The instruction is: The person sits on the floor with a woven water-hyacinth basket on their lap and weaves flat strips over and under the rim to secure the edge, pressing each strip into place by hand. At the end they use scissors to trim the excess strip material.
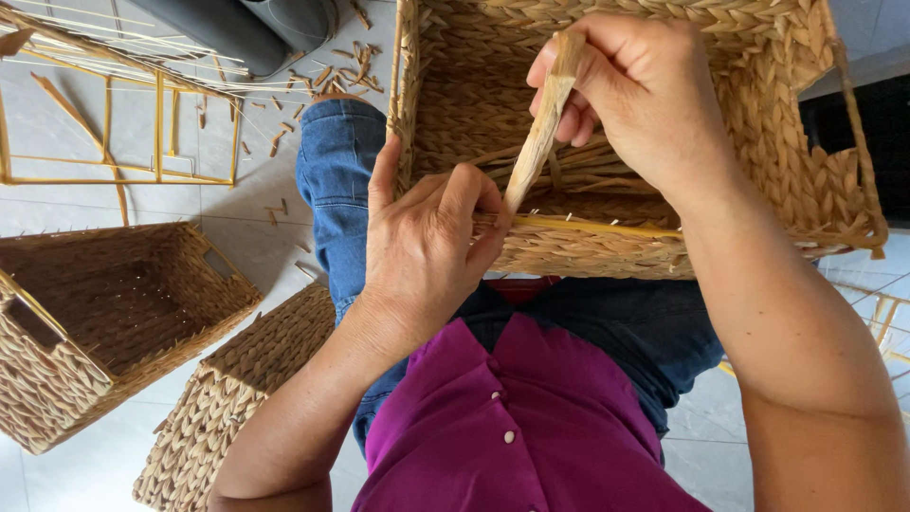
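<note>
- Head view: basket point(758, 142), woven of straw-coloured fibre, rests on my lap, open side toward me, its near wall against my knees.
- My right hand point(645, 90): fingers closed round the upper end of a pale strand point(540, 133), held above the basket's inside.
- Strand: runs slanting down from right hand to left hand, at the near rim.
- My left hand point(427, 251): thumb and forefinger pinched on the strand's lower end, the hand lying against the yellow rod point(607, 226) along the rim.
- Floor point(256, 218), pale tile: second basket point(104, 322) lower left; an upturned one point(237, 398) just beside it; bare yellow frame point(114, 123) upper left; short fibre scraps point(332, 71) scattered near my knee.
</note>
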